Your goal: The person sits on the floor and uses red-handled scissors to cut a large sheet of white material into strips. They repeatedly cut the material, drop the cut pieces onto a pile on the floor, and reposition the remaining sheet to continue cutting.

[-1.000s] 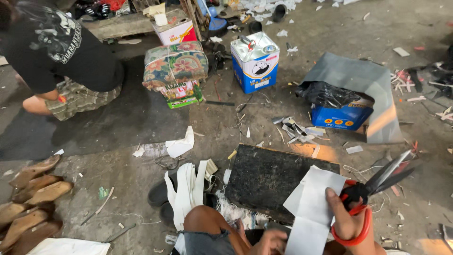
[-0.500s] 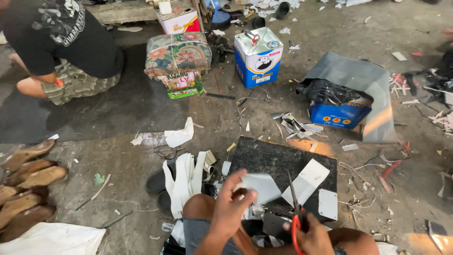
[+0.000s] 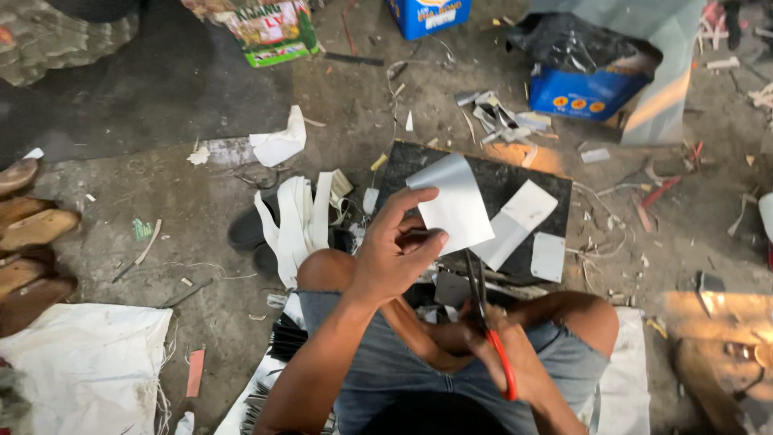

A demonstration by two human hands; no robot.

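Note:
My left hand (image 3: 396, 250) pinches a grey-white sheet piece (image 3: 452, 203) and holds it up above a black board (image 3: 419, 165) on the ground. Below it, my right hand (image 3: 503, 354) grips red-handled scissors (image 3: 489, 322), blades pointing up toward the sheet's lower edge. Two cut grey pieces (image 3: 519, 217) (image 3: 547, 256) lie on the board. I sit with bare knees on either side.
White strips (image 3: 298, 221) lie left of the board over a dark shoe. A blue box (image 3: 584, 93) with a black bag stands at the back right. Wooden shoe forms (image 3: 32, 234) and a white sack (image 3: 80, 362) are at left. Scraps litter the concrete.
The view has tilted down and closer. My left hand lifted a sheet piece off the board; the scissors stay low in my right hand, after being raised at the right a second ago.

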